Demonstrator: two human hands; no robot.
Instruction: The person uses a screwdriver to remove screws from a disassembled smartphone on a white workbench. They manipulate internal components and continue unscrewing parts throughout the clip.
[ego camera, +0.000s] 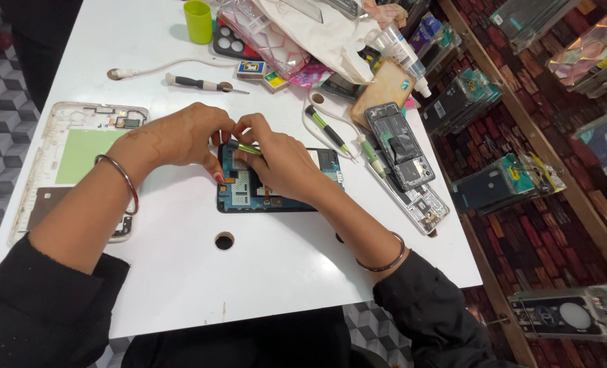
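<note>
**Tablet open on the bench, driver on the board**

Table (180,272) first: white, with a round hole near my edge, cluttered along the far side. On its left lies the removed back frame (78,157), pale, with a green patch inside, already off and set aside. To the right sit two opened phones (405,157), batteries exposed.

Centre, directly under my hands, lies the opened device (276,187), face down, blue circuit board and metal shields showing. So the cover is off; the board is not yet lifted, as far as I can judge.

My left hand (180,136) rests on the device's upper left corner, fingers curled down, steadying it; thumb and forefinger meet the tool's top. My right hand (283,160) pinches a thin green-handled screwdriver (247,148), fingers pressed together around its shaft, tip aimed at the board. The tip itself is hidden.

Spare drivers (327,127) lie just beyond. Loose screws: too small to tell.
</note>
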